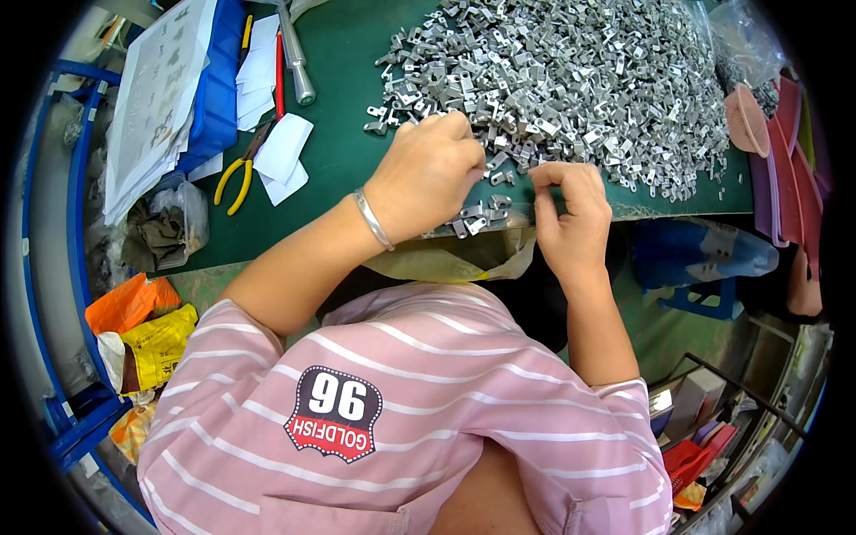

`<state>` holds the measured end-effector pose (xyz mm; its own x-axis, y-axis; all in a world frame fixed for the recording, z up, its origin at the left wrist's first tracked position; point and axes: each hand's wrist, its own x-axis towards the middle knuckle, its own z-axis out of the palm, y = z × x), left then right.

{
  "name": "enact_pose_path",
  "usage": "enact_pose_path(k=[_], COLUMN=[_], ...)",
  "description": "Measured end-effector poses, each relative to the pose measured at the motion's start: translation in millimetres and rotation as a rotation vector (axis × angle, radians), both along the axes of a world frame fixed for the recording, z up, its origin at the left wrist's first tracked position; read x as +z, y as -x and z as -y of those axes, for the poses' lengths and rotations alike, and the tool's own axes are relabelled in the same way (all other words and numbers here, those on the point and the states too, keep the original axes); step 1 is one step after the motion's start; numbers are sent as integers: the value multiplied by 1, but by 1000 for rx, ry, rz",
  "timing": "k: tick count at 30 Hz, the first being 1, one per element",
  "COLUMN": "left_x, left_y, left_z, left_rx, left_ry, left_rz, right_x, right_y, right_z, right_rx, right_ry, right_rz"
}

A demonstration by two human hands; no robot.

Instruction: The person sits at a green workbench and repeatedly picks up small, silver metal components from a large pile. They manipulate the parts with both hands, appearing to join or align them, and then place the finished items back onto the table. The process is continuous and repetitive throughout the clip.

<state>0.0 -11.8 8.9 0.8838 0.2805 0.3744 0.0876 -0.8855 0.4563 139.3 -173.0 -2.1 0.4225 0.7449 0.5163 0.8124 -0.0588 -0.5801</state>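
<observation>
Both hands are bent over the near edge of the green tabletop (339, 174), at the near side of a wide heap of small metal brackets (571, 80). The left hand (432, 169) is curled with its fingers turned down; whether it grips a bracket cannot be told, as the fingertips are hidden. The right hand (571, 209) has thumb and forefinger bent toward each other, and any piece between them is too small to make out. A small cluster of loose brackets (477, 216) lies between the hands, close to the edge.

Handling these well probably means light fingertip pinches, one piece at a time, since the bent tabs look likely to catch on one another. The cluster is best kept clear of the heap and back from the edge, where a stray cuff could knock pieces off.

Of the containers, leftmost are an orange bag (129, 303) and a yellow bag (165, 348), contents unseen. A clear tub (198, 218) holds dark crumpled cloth (152, 236). Printed sheets (160, 80) cover the blue bin (218, 98), hiding its inside. A pale yellowish bag (446, 259) sits below the edge; what it contains cannot be told. Far right is a pink bowl (747, 122), tilted beside the heap.
</observation>
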Motion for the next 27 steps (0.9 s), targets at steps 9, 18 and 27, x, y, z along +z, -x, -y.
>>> enact_pose_path(k=[9,18,27], left_x=[-2,-9,2], left_y=[-6,44,70], left_z=[3,5,1], left_rx=[-56,-153,59], left_ry=[-64,-36,76], left_rz=[76,173,-131], right_x=[-12,-25,-14], right_y=[-1,10,20], right_z=[-9,26,18], right_rx=[107,375,230], right_ry=[-69,-142,61], right_rz=[224,66,18])
